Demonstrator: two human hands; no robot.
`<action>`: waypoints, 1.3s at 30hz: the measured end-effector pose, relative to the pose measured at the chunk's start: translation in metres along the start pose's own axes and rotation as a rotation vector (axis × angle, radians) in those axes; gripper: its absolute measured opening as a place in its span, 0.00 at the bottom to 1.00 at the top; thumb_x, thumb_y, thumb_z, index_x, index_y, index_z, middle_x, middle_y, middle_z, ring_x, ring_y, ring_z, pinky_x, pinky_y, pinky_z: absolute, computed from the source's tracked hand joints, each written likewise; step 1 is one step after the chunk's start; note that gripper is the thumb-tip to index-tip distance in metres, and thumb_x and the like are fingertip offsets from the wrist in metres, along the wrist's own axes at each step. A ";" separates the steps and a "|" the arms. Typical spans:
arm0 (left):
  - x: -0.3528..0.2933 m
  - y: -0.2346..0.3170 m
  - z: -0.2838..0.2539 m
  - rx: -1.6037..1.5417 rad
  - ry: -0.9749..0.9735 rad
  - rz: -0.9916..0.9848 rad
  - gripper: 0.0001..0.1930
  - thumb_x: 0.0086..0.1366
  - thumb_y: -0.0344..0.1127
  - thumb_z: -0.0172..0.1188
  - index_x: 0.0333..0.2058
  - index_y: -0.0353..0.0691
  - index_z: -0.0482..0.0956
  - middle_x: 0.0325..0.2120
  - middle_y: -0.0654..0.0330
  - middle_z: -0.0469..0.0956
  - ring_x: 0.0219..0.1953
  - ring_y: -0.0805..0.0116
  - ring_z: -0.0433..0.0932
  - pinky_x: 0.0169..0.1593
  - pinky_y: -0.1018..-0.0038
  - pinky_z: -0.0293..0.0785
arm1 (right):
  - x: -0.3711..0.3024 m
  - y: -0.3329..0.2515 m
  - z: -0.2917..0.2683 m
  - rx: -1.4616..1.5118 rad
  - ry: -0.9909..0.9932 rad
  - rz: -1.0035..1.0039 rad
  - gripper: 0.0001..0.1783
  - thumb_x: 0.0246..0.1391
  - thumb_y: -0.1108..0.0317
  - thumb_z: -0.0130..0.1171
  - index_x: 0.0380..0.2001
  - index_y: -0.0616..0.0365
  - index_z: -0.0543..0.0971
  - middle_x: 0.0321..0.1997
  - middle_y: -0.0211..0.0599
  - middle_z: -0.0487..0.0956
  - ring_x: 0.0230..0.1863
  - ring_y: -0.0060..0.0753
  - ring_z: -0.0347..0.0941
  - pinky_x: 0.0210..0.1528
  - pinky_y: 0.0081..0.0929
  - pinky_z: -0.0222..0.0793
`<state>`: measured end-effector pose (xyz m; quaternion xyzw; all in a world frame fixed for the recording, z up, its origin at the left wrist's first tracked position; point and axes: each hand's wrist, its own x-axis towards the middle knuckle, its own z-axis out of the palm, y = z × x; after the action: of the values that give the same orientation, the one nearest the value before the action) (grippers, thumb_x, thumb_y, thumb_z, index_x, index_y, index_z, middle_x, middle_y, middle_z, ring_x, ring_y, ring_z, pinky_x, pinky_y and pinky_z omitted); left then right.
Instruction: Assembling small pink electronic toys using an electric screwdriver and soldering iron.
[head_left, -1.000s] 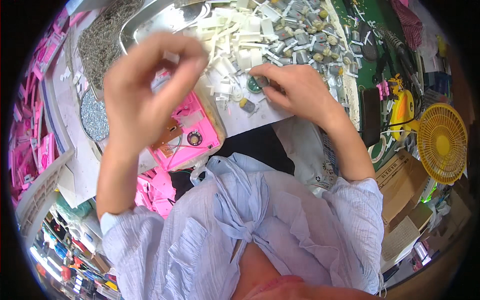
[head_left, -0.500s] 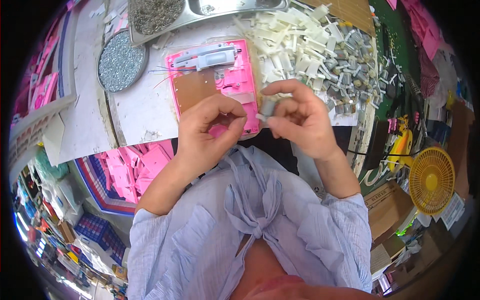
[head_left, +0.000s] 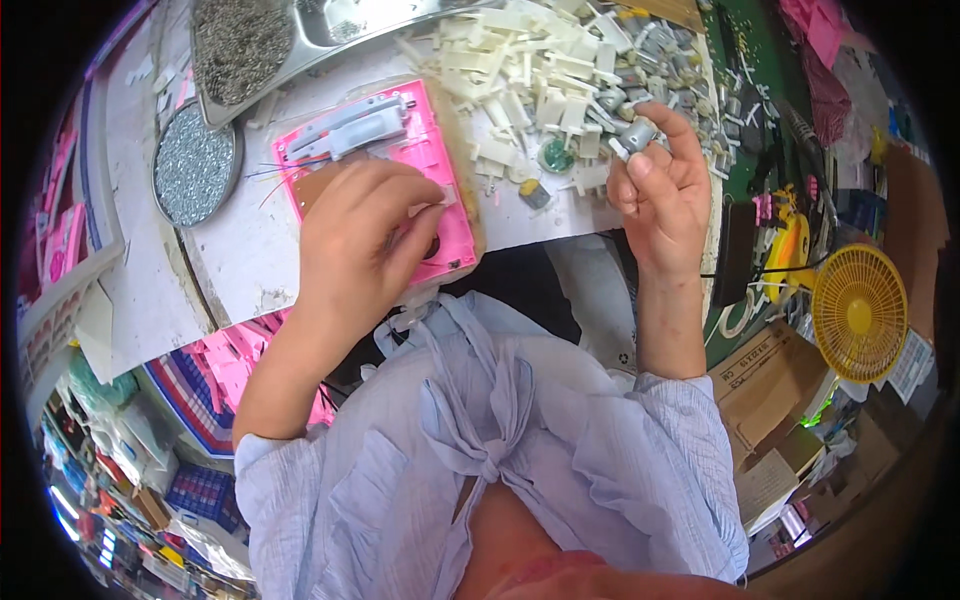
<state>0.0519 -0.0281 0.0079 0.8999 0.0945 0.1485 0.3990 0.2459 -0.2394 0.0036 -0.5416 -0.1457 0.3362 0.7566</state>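
Observation:
A small silver motor [head_left: 636, 137] with a white end piece is pinched in the fingers of my right hand [head_left: 660, 195], raised at the near edge of a pile of like motors. My left hand [head_left: 365, 225] is over a pink plastic casing [head_left: 455, 235] on the table, its thumb and fingers closed together. Whatever is between those fingertips, if anything, is too small to tell. A grey plastic part [head_left: 355, 130] lies along the casing's far side, with thin coloured wires sticking out to the left. My left hand covers most of a brown board [head_left: 312, 188] in the casing.
White plastic parts [head_left: 500, 70] are heaped beyond the casing, beside grey motors [head_left: 670, 70]. A round dish of small metal pieces [head_left: 195, 165] and a metal tray of screws [head_left: 240, 55] stand at left. Lower left is a basket of pink parts [head_left: 235, 360]; a yellow fan [head_left: 858, 315] is at right.
My right hand has moved away from the casing, right and up, with the motor turned up in its fingers. My left hand stays over the casing, its fingers now lying flatter. The view has shifted.

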 end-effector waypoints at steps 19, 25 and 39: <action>0.068 0.004 0.064 0.612 -0.241 0.415 0.02 0.48 0.33 0.62 0.21 0.45 0.82 0.28 0.62 0.75 0.39 0.63 0.76 0.46 0.65 0.68 | -0.025 -0.014 -0.009 -0.019 -0.034 0.002 0.29 0.58 0.76 0.66 0.61 0.64 0.70 0.26 0.29 0.79 0.27 0.17 0.73 0.32 0.16 0.69; 0.070 0.003 0.066 0.664 -0.260 0.343 0.04 0.50 0.33 0.62 0.26 0.45 0.78 0.29 0.62 0.73 0.41 0.62 0.76 0.49 0.64 0.68 | -0.025 -0.014 -0.008 -0.019 -0.032 0.005 0.29 0.57 0.77 0.66 0.61 0.64 0.70 0.27 0.29 0.79 0.27 0.17 0.73 0.33 0.15 0.69; 0.083 -0.002 0.064 0.681 -0.413 0.433 0.03 0.52 0.36 0.64 0.25 0.45 0.81 0.30 0.63 0.74 0.38 0.64 0.79 0.43 0.64 0.72 | -0.023 -0.012 -0.010 -0.012 -0.060 -0.018 0.28 0.58 0.78 0.66 0.61 0.66 0.70 0.29 0.28 0.80 0.30 0.15 0.74 0.35 0.14 0.68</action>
<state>0.1514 -0.0469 -0.0187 0.9897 -0.1341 0.0064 0.0505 0.2392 -0.2649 0.0144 -0.5344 -0.1749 0.3447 0.7517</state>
